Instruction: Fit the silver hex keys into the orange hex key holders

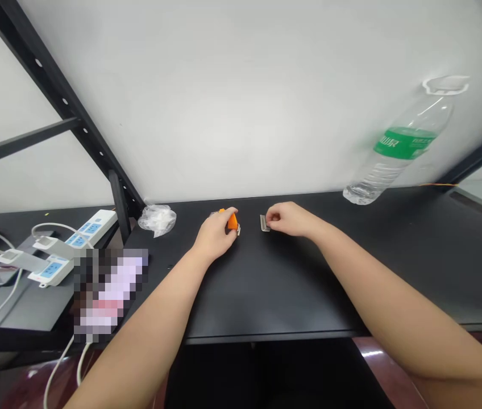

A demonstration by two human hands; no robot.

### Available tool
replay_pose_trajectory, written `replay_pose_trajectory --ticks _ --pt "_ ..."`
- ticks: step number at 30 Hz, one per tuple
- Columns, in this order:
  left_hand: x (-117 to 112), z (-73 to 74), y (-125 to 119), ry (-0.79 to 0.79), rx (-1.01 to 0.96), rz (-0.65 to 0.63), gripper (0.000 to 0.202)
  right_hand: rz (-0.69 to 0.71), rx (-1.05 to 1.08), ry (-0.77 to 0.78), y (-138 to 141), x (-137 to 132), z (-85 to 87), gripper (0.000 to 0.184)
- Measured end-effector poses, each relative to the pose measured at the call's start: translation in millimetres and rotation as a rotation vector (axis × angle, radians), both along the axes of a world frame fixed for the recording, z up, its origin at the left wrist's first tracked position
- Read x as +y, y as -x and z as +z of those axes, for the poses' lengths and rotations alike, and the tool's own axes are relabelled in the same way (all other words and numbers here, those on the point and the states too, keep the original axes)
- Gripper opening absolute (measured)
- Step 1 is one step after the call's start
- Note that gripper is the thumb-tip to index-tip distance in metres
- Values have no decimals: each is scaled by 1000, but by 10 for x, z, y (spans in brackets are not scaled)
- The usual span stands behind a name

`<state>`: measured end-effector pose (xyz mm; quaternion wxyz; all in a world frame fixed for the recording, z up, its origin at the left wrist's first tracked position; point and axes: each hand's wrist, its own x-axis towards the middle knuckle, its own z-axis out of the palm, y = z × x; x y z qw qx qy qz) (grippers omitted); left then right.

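My left hand [215, 234] rests on the black table [266, 295] with its fingers curled round a small orange tool [232, 220] that has a bit of metal at its end. My right hand [289, 220] lies a short way to the right, fingers pinched together on a small flat grey metal piece [264, 222]. The two hands are apart, both near the back of the table, close to the white wall.
A crumpled clear plastic bag [157, 218] lies left of my left hand. A clear water bottle [403, 149] with a green label stands at the back right. White power strips [66, 247] with plugs and cables sit on the left table, behind a black frame post [118, 204].
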<state>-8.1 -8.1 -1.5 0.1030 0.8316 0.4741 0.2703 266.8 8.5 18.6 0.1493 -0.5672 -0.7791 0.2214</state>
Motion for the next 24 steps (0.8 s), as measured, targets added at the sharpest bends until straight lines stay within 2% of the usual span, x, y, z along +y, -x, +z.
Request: replay_pose_trajectory --ticks 5,11,16,19,24 --pt "-10 -6 -6 19 -24 -1 51 158 -91 -49 77 -53 -60 12" --pt "-17 0 -14 25 -17 -6 52 197 -183 -42 106 -47 -119 8" --pt "-16 2 -14 3 -9 -21 52 206 -210 -105 198 -139 -69 4" --pt "-11 7 -4 -2 -23 -9 53 185 10 -113 243 -188 -1 3" --pt "-14 20 0 -4 -18 -5 53 128 624 139 278 -211 50 8"
